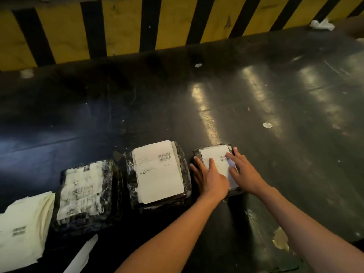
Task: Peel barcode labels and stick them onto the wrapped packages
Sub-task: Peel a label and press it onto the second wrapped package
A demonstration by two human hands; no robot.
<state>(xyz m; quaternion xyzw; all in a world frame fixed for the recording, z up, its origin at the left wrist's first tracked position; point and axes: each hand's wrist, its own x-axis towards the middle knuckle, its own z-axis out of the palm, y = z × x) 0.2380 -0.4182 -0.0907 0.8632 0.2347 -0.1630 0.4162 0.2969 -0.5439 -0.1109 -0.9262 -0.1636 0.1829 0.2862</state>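
On the rightmost wrapped package (213, 151), the left hand (211, 179) and right hand (244, 172) press flat, fingers straight, on its barcode label (218, 160); the print is unreadable.

Dim scene, glare streaks on the dark floor (256, 91) (edges blurred, bowed).

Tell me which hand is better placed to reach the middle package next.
Left, probably. The left hand lies on the near-left part of the rightmost package, right beside the middle package. The right hand presses the label farther away.
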